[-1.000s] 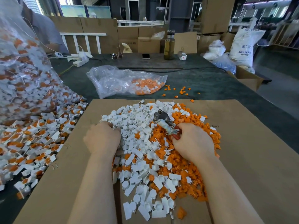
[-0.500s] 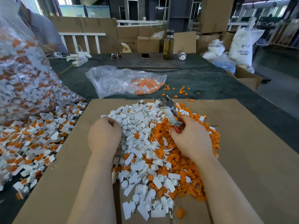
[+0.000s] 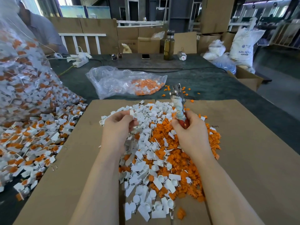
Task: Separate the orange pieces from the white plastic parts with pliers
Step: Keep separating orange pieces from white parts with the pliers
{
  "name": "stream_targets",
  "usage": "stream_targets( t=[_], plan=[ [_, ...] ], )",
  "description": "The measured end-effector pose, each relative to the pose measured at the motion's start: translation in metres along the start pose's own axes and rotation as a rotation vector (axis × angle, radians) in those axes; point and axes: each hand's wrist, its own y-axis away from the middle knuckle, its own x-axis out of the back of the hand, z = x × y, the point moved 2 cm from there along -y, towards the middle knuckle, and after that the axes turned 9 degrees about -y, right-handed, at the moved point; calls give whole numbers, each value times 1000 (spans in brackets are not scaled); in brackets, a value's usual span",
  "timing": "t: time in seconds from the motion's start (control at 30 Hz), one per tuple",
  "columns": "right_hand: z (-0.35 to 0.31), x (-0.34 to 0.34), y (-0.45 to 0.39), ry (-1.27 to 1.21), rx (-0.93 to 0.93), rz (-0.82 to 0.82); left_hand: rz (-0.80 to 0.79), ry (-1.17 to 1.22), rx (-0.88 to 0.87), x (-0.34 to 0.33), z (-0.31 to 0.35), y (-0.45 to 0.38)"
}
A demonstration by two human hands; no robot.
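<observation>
Two hands work above a flat sheet of brown cardboard (image 3: 243, 159) that covers the near part of our dark green table (image 3: 203, 82). Our left hand (image 3: 116, 127) pinches one white plastic part (image 3: 134, 114) between thumb and fingertips, lifted just over the heap. Our right hand (image 3: 193, 133) is curled round the red handles of the pliers (image 3: 178, 103), whose cloth-wrapped shaft and metal head point up and away toward the far edge of the cardboard; we cannot tell how the tool's jaws stand.

Between and below the hands lies the sorted heap: white plastic parts (image 3: 146, 176) to the left and near side, orange pieces (image 3: 186, 159) to the right. The cardboard lies bare to the right of the heap and along its near left corner.

At far left a big clear sack (image 3: 24, 78) spills unsorted white-and-orange parts (image 3: 32, 143) up to the cardboard's left edge. Beyond the far edge a small clear bag (image 3: 123, 82) holds orange pieces, a few scattered beside it. Farther back stand a bottle (image 3: 169, 46), a phone (image 3: 145, 56), sunglasses (image 3: 116, 56) and a power strip (image 3: 80, 60), with cardboard boxes (image 3: 146, 44) and a white resin sack (image 3: 243, 44) behind. Another person's grey sleeve (image 3: 43, 34) shows at far left.
</observation>
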Motion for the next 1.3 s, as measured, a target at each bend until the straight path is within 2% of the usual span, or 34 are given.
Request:
stream_targets(
  t=[0.2, 0.37, 0.57, 1.07, 1.3],
  plan=[
    [1, 0, 0, -43, 65, 45, -51, 139, 0, -16, 3, 8],
    [-5, -1, 3, -102, 122, 38, -145, 80, -80, -25, 1, 17],
    [-11, -6, 6, -189, 154, -5, -216, 48, -73, -39, 0, 26],
    [-13, -8, 9, -155, 179, 125, -297, 128, -119, -46, 2, 36],
    [-11, -8, 10, -158, 171, 157, -265, 138, -201, -46, 6, 40]
  ],
)
